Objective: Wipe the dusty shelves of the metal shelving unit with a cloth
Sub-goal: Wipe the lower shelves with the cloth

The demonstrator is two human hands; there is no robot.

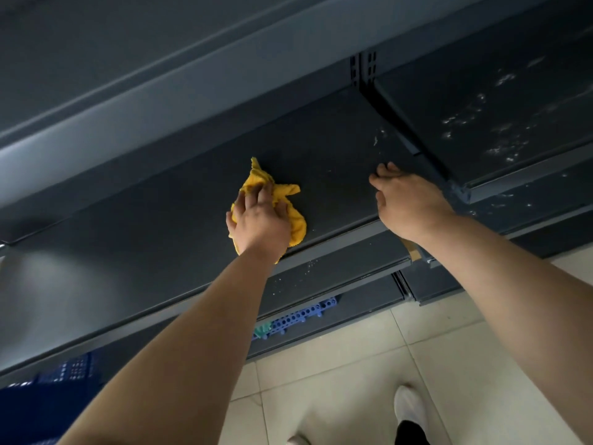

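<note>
Cloth [296, 220], yellow and bunched, lies on the dark metal shelf [179, 226] near its front edge. Much of it is hidden under the left hand [260, 220], which presses down on it with fingers spread, not gripping. Nearest, a white shoe [409, 409] stands on pale floor tiles [337, 364], partly covered by a dark trouser leg. Both forearms cover parts of the lower shelves, where blue perforated crates [298, 316] show only in pieces. The right hand [410, 203] rests on the same shelf near its right end, fingers loosely bent, holding nothing. Beyond, the neighbouring shelf [481, 123] carries white specks, and a slotted upright [364, 69] rises between the two.
</note>
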